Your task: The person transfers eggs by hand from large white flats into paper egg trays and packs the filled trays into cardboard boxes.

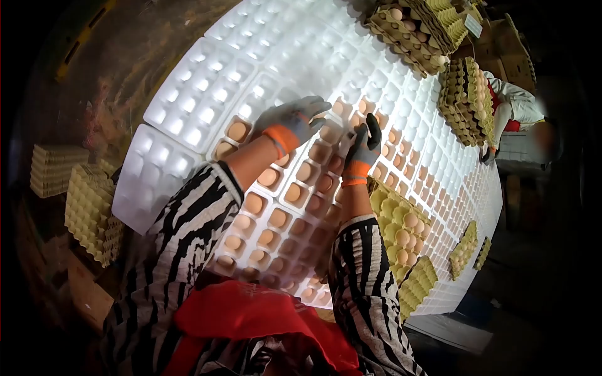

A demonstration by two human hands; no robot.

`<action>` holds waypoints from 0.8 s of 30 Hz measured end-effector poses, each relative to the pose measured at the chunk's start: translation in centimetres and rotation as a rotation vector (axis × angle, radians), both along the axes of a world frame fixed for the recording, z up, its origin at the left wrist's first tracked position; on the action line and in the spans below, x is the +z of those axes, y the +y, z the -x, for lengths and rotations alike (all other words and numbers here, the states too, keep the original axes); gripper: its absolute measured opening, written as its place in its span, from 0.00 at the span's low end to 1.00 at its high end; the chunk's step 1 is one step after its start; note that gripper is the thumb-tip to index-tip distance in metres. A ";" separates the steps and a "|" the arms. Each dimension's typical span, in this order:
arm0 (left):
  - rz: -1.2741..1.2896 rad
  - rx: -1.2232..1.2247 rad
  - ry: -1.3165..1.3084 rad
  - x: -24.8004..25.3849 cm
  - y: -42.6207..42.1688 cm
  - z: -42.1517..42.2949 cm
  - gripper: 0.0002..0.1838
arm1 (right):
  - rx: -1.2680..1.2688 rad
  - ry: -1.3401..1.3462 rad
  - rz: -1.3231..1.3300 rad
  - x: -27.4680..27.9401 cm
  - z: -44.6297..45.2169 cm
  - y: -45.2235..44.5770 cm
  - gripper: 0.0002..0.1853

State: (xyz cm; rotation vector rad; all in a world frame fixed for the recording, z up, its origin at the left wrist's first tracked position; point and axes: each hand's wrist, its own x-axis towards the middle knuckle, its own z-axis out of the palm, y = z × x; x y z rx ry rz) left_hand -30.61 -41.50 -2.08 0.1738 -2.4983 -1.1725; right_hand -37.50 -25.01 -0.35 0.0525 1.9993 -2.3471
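Observation:
My left hand (290, 124), in a grey glove with an orange cuff, reaches over the white foam trays (182, 94). Its fingers stretch to the right, apart from the thumb, with nothing visible between them. My right hand (364, 150), gloved the same way, is just to the right, fingers pointing up the table and parted; no held egg shows. Brown eggs sit singly in the tray cells around both hands, such as one egg (237, 130) left of my left hand and another egg (366, 106) beyond my right fingertips. My palms are hidden.
An egg carton tray (392, 219) holding several eggs lies right of my right forearm, beside another pulp tray (419, 285). Stacked egg trays (467, 103) stand at the far right, near another person (517, 103). More pulp trays (94, 210) are stacked at left.

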 end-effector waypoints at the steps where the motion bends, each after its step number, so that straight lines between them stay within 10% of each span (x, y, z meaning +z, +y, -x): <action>1: 0.086 -0.020 -0.088 -0.7 0.2 0.8 0.21 | 0.060 0.078 -0.123 -1.6 0.6 0.5 0.18; 4: -0.035 0.031 -0.253 4.4 -0.1 0.7 0.23 | 0.205 0.226 -0.466 -2.7 1.1 1.8 0.19; 8: -0.057 0.171 0.235 -1.6 -1.8 2.0 0.19 | 0.113 0.131 -0.108 2.9 -1.1 2.9 0.21; 13: 0.652 0.266 0.066 -4.6 -2.2 1.4 0.22 | 0.031 0.220 -0.237 12.7 -6.5 11.7 0.19; 18: 0.041 -0.005 0.194 5.4 4.3 -4.7 0.20 | -0.094 0.228 -0.769 13.2 -10.6 30.5 0.21; 24: 0.046 -0.493 0.174 11.5 19.5 -9.8 0.26 | 0.162 0.150 -1.192 12.5 -13.3 39.6 0.26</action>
